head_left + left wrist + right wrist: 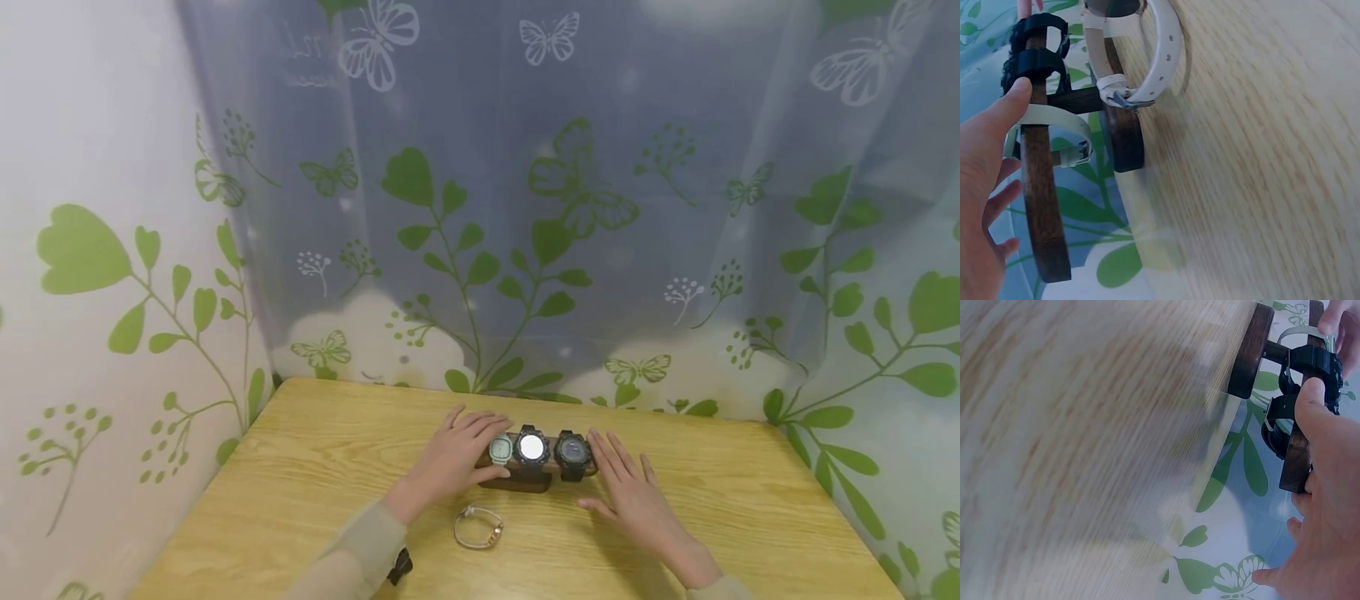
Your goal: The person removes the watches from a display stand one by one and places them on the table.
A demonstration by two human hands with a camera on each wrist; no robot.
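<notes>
A dark wooden watch stand (525,482) on the table carries three watches on its bar. At the left is a pale green watch (501,450), in the middle a black watch with a bright white face (532,447), and at the right a black watch with a dark face (573,451). My left hand (453,454) pinches the pale green watch, thumb at the front and fingers behind. With fingers extended, my right hand (637,504) touches the right-hand black watch at the bar's end. A white-strapped watch (477,528) lies in front of the stand.
A small black object (401,567) lies partly hidden by the left sleeve (360,550). The wooden table (337,425) meets a curtain (480,250) printed with leaves and butterflies along its back edge.
</notes>
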